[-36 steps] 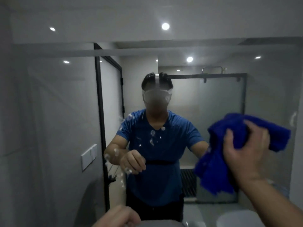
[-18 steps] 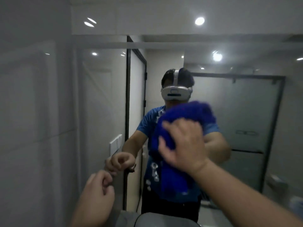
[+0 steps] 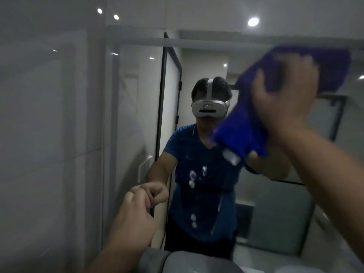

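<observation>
A large wall mirror (image 3: 137,119) fills the view and reflects me in a blue shirt. My right hand (image 3: 285,95) presses a crumpled blue cloth (image 3: 246,123) against the glass at the upper right, fingers curled over it. White foam blobs (image 3: 194,179) dot the mirror below the cloth, around the reflected chest. My left hand (image 3: 136,211) is a loose fist held up near the glass at lower centre, holding nothing that I can see. The picture is blurred by motion.
A pale tiled wall (image 3: 49,134) runs along the left of the mirror. A grey-white basin rim (image 3: 189,263) shows at the bottom edge. In the reflection stand a black-framed door and a glass shower screen.
My right hand has swept the blue cloth up and to the right across the mirror, after passing over the centre. My left hand has risen closer to the glass.
</observation>
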Demonstrator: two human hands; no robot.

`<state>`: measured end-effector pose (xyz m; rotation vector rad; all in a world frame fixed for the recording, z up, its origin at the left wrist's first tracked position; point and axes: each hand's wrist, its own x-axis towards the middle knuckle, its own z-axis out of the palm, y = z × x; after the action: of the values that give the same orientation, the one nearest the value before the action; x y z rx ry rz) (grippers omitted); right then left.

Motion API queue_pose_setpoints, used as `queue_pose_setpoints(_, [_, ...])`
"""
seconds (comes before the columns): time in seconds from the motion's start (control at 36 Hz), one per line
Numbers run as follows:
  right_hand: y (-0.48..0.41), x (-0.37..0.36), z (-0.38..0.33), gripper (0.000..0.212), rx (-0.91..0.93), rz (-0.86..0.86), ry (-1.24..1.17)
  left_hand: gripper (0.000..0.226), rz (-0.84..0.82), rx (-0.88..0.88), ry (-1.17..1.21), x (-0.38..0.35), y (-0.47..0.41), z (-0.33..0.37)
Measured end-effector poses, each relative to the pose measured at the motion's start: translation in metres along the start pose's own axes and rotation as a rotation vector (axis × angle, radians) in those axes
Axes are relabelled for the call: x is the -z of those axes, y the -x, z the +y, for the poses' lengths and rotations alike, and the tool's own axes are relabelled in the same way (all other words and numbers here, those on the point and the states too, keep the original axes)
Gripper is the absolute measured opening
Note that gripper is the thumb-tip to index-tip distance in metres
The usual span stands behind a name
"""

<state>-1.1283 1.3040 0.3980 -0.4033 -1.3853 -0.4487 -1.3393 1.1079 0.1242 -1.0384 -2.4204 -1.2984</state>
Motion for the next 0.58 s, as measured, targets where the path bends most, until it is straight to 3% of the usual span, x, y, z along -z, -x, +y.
queue_pose_setpoints(0.08, [-0.035,-0.022,-0.032,0.047,-0.128,0.084,0.046,0.038,-0.005,0.012,0.009,0.001,-0.001,-0.001])
queue_pose_setpoints(0.19, [0.015,-0.035,-0.074,0.043,0.0,-0.08,-0.039,0.04,-0.034,-0.014,0.011,0.0,-0.002,-0.005])
queue_pose_setpoints(0.33, [0.191,-0.011,-0.087,0.051,0.297,-0.511,-0.229,0.058,-0.064,-0.185,0.096,0.002,-0.002,-0.015])
queue_pose_setpoints(0.42, [0.3,0.023,-0.072,0.059,0.413,-0.78,-0.248,0.046,-0.072,-0.135,0.027,0.0,-0.003,-0.017])
queue_pose_setpoints(0.5, [0.365,0.052,-0.04,0.06,0.443,-0.792,-0.208,0.039,-0.085,-0.101,-0.024,0.001,-0.004,-0.018])
queue_pose_setpoints(0.58, [0.365,0.071,-0.005,0.05,0.348,-0.658,-0.167,0.04,-0.106,-0.106,-0.036,0.004,-0.004,-0.017])
